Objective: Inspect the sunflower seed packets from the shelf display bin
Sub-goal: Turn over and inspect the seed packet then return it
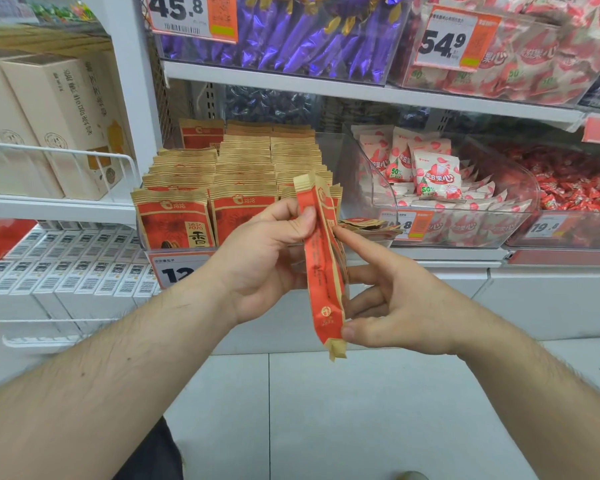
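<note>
Packet [323,268] held edge-on, upright, in front of bin [142,233], below its rim level. Left hand [260,261] pinching packet's upper part, thumb on red side. Right hand [399,299] gripping lower end, thumb near bottom seal, index finger stretched behind. More packets [236,174] standing in rows in bin. Price tag [177,268] on bin front, partly hidden by left hand.

One red-and-tan sunflower seed packet [323,265] stands edge-on at frame centre (slightly tilted), held before the display bin [146,242], where matching packets [238,174] stand upright in rows.
</note>
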A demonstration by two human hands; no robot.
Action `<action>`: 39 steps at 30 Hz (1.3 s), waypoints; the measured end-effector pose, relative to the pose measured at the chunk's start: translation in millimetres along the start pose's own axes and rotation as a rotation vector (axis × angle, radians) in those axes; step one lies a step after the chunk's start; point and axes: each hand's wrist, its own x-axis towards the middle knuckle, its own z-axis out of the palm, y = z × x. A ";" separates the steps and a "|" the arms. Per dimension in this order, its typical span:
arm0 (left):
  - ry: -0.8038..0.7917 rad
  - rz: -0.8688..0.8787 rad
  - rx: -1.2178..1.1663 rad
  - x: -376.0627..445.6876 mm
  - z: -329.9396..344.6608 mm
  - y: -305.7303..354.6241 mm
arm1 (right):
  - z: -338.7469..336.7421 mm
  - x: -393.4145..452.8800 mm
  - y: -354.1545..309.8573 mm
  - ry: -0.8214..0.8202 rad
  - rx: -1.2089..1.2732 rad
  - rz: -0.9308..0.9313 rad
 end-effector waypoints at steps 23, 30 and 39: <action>0.352 0.288 0.423 -5.7 -1.5 -0.3 | 12.8 -1.8 -2.4 0.490 -0.708 -0.136; 0.374 0.635 0.842 -9.6 -5.7 -12.2 | 29.7 -2.8 -15.4 0.651 0.139 -0.163; 0.212 0.925 1.015 -6.2 1.1 -19.5 | 39.9 1.8 -12.3 0.679 0.368 -0.244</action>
